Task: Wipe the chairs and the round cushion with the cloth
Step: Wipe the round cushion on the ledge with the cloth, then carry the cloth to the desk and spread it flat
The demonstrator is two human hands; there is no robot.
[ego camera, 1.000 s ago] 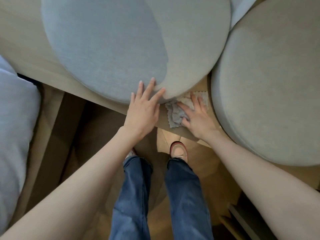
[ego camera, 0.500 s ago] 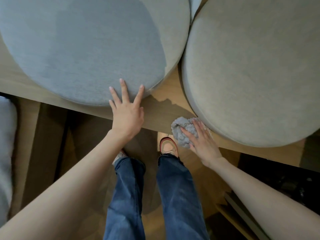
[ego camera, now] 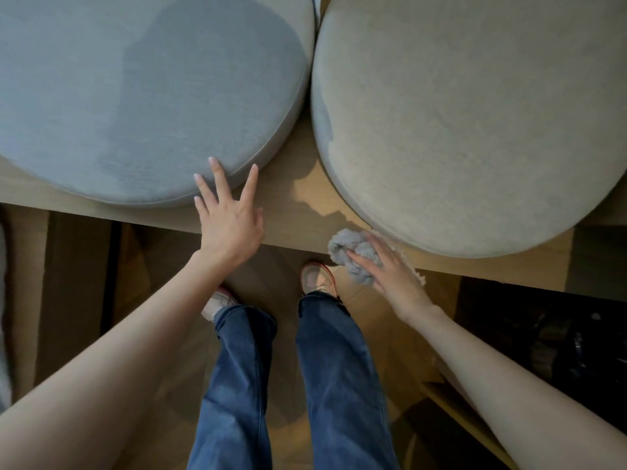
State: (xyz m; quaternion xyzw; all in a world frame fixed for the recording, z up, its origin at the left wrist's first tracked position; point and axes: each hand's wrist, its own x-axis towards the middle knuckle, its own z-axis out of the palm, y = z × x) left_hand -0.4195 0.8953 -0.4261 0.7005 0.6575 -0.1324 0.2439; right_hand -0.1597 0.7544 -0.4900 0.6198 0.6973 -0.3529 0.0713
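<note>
The left hand (ego camera: 230,228) lies spread on the grey cushion (ego camera: 135,113). The right hand (ego camera: 390,273) presses the bunched cloth (ego camera: 349,256) on the counter (ego camera: 298,222).

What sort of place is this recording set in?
Probably an indoor lounge or seating corner, perhaps in a home: a round grey-blue fabric cushion and a round beige fabric cushion lie side by side on a long light wooden bench, with wooden flooring below.

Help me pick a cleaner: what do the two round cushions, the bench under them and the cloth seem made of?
Left cushion: woven upholstery fabric, matte, with a fine weave and a piped edge.
Right cushion: similar fabric, beige.
Bench: probably wood or veneer, going by its smooth, flat tan surface.
Cloth: likely microfibre; grey, bunched, with a fuzzy pile.
</note>
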